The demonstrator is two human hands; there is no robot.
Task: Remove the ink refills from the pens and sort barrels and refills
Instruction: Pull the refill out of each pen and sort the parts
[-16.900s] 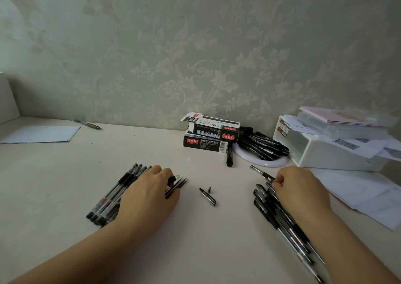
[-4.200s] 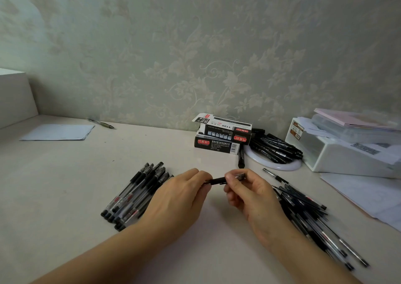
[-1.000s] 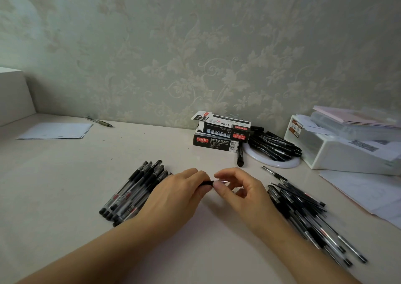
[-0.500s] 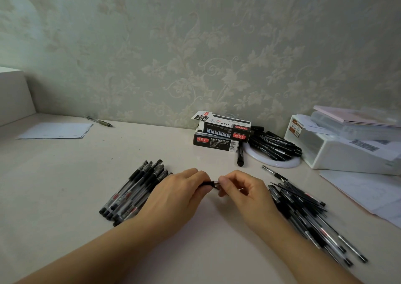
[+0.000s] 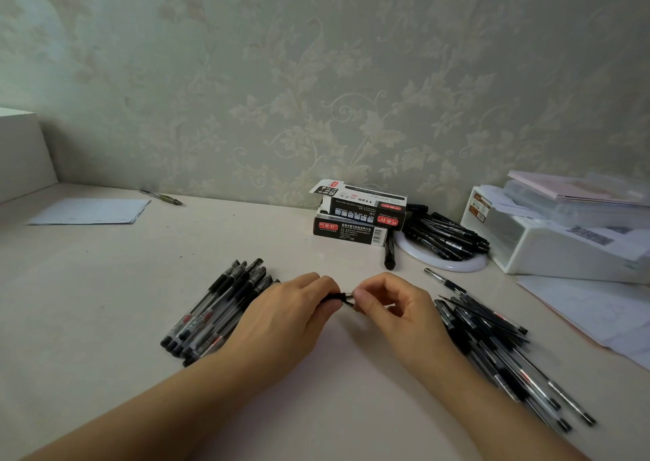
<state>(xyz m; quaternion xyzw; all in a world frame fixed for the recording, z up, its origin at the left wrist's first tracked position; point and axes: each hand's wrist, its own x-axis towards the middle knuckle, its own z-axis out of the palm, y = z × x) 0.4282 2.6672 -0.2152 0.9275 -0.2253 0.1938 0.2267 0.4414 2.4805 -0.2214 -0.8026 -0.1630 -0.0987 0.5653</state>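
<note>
We saw the left hand curled round a pen just above the tabletop, while the right hand pinched its near tip between thumb and forefinger. A neat row of pens lay partly under the left wrist; a looser heap of pens lay right of the right hand. Two stacked pen boxes stood by the wall.

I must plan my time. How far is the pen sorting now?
Done: a tidy row lies by the left hand. In hand: both hands, the right hand included, pinch one pen. Left: the heap on the right, probably untouched. Roughly half remains.
</note>
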